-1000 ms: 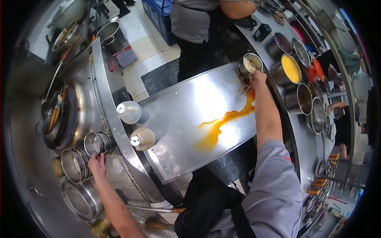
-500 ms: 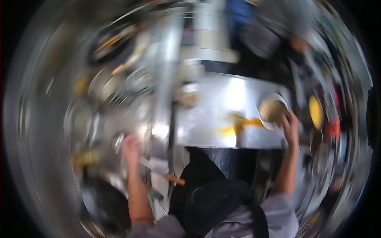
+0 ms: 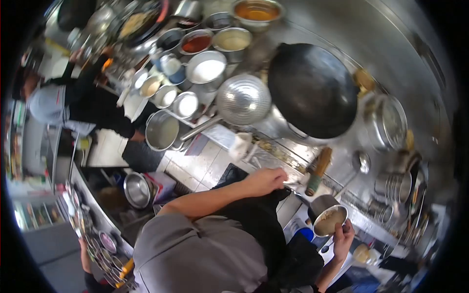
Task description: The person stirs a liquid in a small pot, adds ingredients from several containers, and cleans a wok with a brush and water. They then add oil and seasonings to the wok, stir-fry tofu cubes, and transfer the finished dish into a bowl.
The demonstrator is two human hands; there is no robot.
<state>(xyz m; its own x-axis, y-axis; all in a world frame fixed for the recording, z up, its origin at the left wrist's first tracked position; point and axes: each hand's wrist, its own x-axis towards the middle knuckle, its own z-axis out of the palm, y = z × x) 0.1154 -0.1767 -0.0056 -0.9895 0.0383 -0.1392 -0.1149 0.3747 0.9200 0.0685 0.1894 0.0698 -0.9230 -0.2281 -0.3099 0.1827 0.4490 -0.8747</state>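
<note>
My right hand (image 3: 343, 239) grips the rim side of a metal pot (image 3: 331, 222), which is tilted and holds pale, grainy food. My left hand (image 3: 271, 181) is closed, its fingertips at a small metal piece too unclear to name. Just beyond it, a wooden-handled tool with a green band (image 3: 319, 172) lies on the stove edge. A ladle (image 3: 361, 161) rests to the right of that tool. Farther forward sit a large black wok (image 3: 312, 90) and a perforated strainer (image 3: 243, 99).
Bowls of red sauce (image 3: 196, 42), white powder (image 3: 205, 67) and orange liquid (image 3: 256, 10) stand at the top. A deep pot (image 3: 162, 130) is left of the strainer. A co-worker in a pale cap (image 3: 46, 104) is at the left; another person's arm (image 3: 85, 256) shows lower left.
The view has swung from the metal worktop to the stove. My right hand still holds the pot, now lower and closer to my body. My left hand now reaches across in front of me.
</note>
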